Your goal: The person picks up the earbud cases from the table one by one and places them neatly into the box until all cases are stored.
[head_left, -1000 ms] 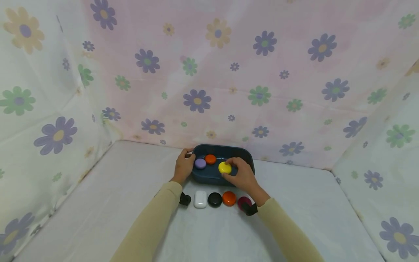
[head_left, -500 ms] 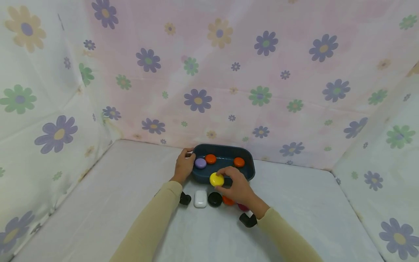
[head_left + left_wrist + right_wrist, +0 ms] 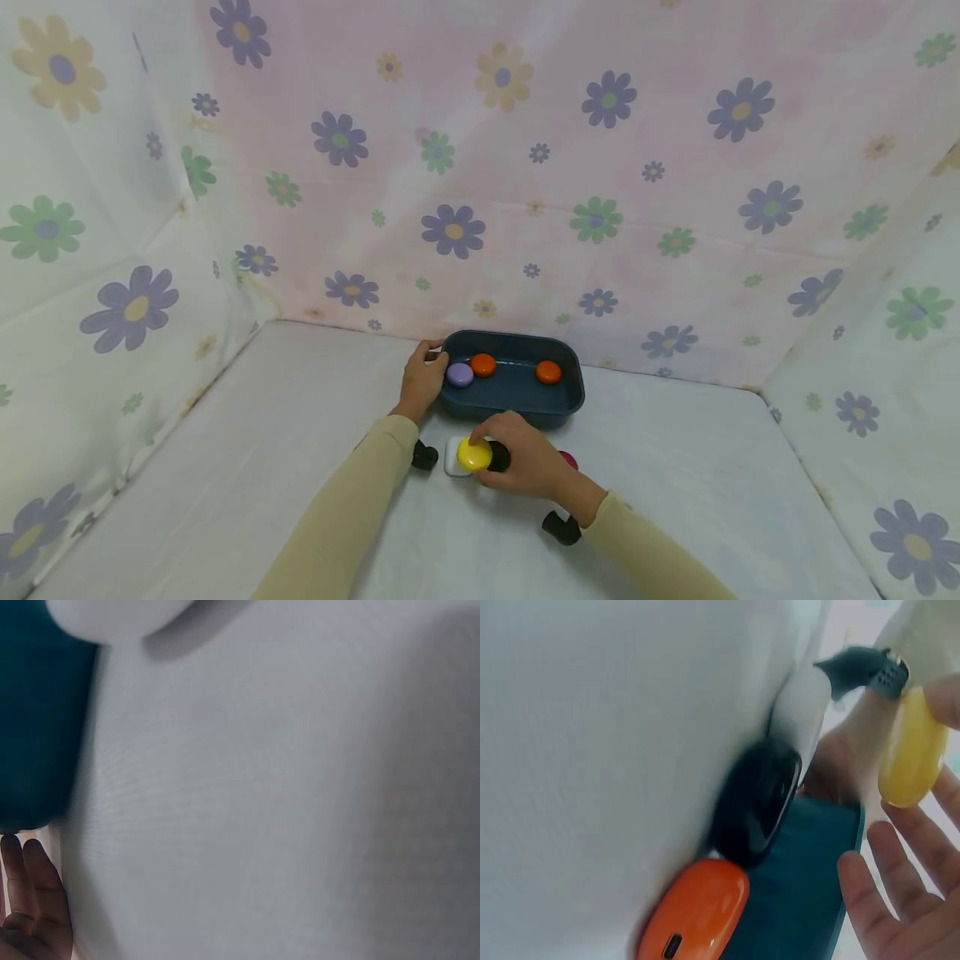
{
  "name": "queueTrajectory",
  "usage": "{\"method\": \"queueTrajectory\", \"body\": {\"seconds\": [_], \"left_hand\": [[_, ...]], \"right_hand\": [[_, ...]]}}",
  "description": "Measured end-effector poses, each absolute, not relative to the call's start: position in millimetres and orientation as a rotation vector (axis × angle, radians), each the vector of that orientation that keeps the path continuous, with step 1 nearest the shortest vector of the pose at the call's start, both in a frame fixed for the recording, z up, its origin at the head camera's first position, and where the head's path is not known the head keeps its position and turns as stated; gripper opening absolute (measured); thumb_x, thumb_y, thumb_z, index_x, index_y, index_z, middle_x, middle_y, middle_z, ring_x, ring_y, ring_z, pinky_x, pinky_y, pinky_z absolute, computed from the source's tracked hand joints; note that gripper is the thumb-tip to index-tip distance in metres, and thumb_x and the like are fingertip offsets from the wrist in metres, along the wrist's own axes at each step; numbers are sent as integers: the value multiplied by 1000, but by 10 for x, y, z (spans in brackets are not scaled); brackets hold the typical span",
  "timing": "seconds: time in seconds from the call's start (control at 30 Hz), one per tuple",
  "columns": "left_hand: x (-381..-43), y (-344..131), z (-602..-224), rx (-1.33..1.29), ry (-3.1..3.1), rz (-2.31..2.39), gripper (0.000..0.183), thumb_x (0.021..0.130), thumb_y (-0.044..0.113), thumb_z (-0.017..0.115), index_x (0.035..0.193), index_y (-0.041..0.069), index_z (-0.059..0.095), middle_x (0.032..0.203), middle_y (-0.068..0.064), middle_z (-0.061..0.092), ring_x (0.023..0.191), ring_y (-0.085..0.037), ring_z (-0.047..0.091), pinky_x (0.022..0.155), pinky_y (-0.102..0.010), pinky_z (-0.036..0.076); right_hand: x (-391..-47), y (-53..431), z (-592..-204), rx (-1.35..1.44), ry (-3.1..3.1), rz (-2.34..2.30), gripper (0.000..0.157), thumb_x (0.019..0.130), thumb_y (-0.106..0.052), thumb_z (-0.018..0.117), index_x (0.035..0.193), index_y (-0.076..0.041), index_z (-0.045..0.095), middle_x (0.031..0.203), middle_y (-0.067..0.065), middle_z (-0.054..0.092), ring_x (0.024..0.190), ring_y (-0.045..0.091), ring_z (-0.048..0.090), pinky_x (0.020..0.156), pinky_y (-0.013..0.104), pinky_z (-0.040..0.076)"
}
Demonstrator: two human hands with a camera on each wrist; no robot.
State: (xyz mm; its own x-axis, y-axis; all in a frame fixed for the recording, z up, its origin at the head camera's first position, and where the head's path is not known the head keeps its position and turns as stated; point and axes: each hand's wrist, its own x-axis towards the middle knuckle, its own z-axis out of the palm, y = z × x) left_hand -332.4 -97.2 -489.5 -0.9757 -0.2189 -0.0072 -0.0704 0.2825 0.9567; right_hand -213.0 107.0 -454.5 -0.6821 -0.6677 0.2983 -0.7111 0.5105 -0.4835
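Tray: dark blue-green tray on the white tabletop, long side toward the person, flowered backdrop behind it.
Left hand: at the tray's left end, touching the wall; in the left wrist view two fingers show straight, side by side, tips at the tray's end.
Right hand: in front of the tray, thumb and fingertip pinching the yellow puck; other fingers apart.
Yellow puck: glossy, rounded; held off the table in front of the tray, left of its middle.
In tray: lilac puck by the left end, red-orange puck just beside it, second red-orange puck toward the right end.
Row before tray, left to right: white rounded block, black puck, orange puck with a dark oval slot, crimson puck mostly covered by the right hand.
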Motion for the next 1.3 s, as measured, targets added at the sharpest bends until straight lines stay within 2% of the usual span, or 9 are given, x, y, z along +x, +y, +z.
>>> {"method": "queueTrajectory", "body": {"seconds": [0.2, 0.33, 1.3], "left_hand": [[-3322, -972, -4901, 268, -2413, -1791, 31, 95, 31, 52, 125, 24, 58, 119, -10, 60, 108, -26, 54, 90, -39, 44], [-3319, -967, -4899, 270, -2408, -1785, 31, 95, 30, 52, 124, 24, 59, 118, -10, 60, 107, -26, 54, 89, -39, 44], [-3314, -978, -4906, 248, -2417, -1779, 32, 95, 32, 51, 125, 24, 58, 118, -11, 59, 106, -27, 53, 87, -38, 43]], "right_hand": [[-2074, 1017, -4568, 1439, -2669, 796, 33, 78, -28, 78, 107, -21, 63, 109, -10, 62, 102, 7, 53, 91, 22, 47], [-2057, 996, -4580, 1514, -2694, 736, 34, 80, -29, 77, 109, -21, 64, 110, -9, 63, 104, 8, 54, 92, 21, 47], [-2077, 973, -4627, 1706, -2693, 497, 26, 82, -24, 76, 106, -22, 66, 110, -8, 61, 105, 7, 56, 93, 17, 45]]}}
